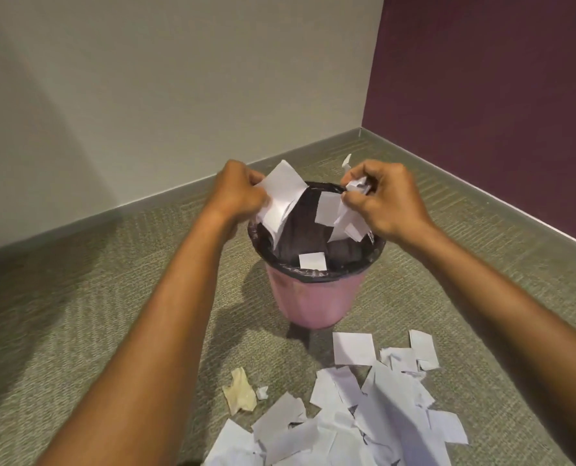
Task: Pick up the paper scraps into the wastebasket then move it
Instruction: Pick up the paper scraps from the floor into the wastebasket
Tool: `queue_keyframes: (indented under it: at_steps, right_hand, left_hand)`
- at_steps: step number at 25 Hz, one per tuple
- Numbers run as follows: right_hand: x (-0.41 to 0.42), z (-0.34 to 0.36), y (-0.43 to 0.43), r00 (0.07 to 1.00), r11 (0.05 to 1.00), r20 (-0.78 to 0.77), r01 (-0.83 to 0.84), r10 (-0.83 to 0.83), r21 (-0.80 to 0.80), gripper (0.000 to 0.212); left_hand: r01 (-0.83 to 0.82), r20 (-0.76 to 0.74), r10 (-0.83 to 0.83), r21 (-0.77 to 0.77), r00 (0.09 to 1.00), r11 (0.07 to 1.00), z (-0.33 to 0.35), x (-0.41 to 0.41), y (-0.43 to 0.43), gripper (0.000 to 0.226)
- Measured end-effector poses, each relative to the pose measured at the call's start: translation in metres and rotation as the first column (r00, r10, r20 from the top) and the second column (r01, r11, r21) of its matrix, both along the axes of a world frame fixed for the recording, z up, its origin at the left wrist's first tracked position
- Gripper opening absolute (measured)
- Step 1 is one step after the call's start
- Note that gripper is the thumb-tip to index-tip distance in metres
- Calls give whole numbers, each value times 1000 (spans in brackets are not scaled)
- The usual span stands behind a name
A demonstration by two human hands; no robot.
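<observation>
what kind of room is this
Probably an office or similar indoor room, seen at a corner: low-pile grey-green carpet, a plain beige wall meeting a dark purple wall, and a small pink wastebasket.

Wastebasket (313, 297) on carpet (78, 314), centre, near room corner where left wall (145, 79) meets right wall (498, 79). Bag liner (300, 230) inside it, one scrap (312, 260) on near rim. Left hand (237, 193) over left rim, right hand (385, 196) over right rim, both with scraps above the opening. Scrap pile (363, 415) on carpet, nearer than basket, right of centre. Crumpled piece (239, 391) left of pile.
</observation>
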State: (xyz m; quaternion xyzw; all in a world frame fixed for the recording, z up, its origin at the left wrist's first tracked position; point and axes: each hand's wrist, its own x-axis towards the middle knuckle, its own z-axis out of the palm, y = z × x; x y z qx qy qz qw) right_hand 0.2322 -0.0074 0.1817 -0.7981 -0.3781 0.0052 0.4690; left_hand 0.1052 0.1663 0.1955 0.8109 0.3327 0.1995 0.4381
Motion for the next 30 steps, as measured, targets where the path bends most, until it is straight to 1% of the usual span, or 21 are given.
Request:
queue_keyframes:
  at_steps: [2,5,8,10,13,15,17,20,21,22,24,26,28,29,30]
  right_hand:
    - [9,-12,13,1000,999,25,3,-1,-47,15]
    - [17,-31,26,998,994,49,-26,31,-110,14]
    - [21,-44,33,994,984,91,-48,65,-173,14]
    - [23,-49,35,993,980,84,-62,80,-191,14]
    - [25,-54,34,988,969,66,-124,141,-214,19]
    - [24,-57,32,985,968,42,-154,166,-200,23]
    - [23,-59,30,986,971,17,-162,167,-175,26]
    - [24,-62,25,978,966,-43,-207,203,-152,33]
    - [25,-64,24,980,969,-54,-199,193,-145,34]
    - [26,-66,22,985,976,-53,-172,166,-136,33]
    - [30,-71,17,997,992,-24,-81,79,-98,29]
    - [35,-81,6,999,1000,-42,26,-27,-13,28]
    - [42,-98,-13,981,987,-135,151,-141,63,26]
    - [46,-111,-26,961,975,-194,211,-195,66,24]
    - [50,-129,-39,935,965,-258,261,-243,38,23]
  left_hand:
    - [-7,-52,10,71,999,997,-10,26,5,31]
    - [25,-123,-9,130,992,991,-27,50,12,23]
    - [127,-192,-102,121,976,984,-38,59,17,15]
    - [190,-201,-168,94,965,977,-42,61,17,21]
    - [174,-178,-158,78,971,982,-49,59,14,40]
    - [166,-179,-145,107,973,980,-54,55,13,43]
    - [147,-147,-128,128,981,981,-58,49,9,35]
    - [54,-8,-54,92,999,994,-63,35,-5,13]
    - [38,27,-41,85,999,996,-65,29,-11,11]
    - [45,42,-48,72,998,996,-67,24,-17,18]
    - [146,17,-146,-3,989,989,-72,11,-30,32]
    - [319,-55,-329,-148,943,936,-83,0,-45,37]
    - [465,-143,-516,-279,845,840,-109,-7,-60,35]
    - [509,-200,-579,-312,790,802,-127,-10,-67,34]
    - [540,-271,-621,-320,735,779,-147,-13,-74,32]
